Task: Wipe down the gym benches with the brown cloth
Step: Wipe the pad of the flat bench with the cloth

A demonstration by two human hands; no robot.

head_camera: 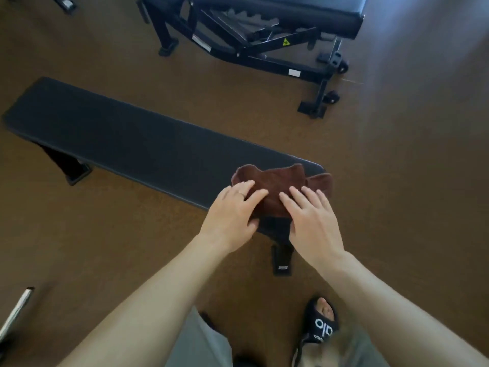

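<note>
Where the flat bench ended nearest the person, the brown cloth lay crumpled on its black pad. Left hand and right hand both rested on it, fingers spread flat, grasping nothing. Adjustable bench stood beyond, well apart.

A brown floor fills the scene, lit pale blue at the far right. At the near left edge lies a silver metal bar, tilted. Near the bottom, a black slide sandal with white lettering shows bare toes, beside grey shorts.
</note>
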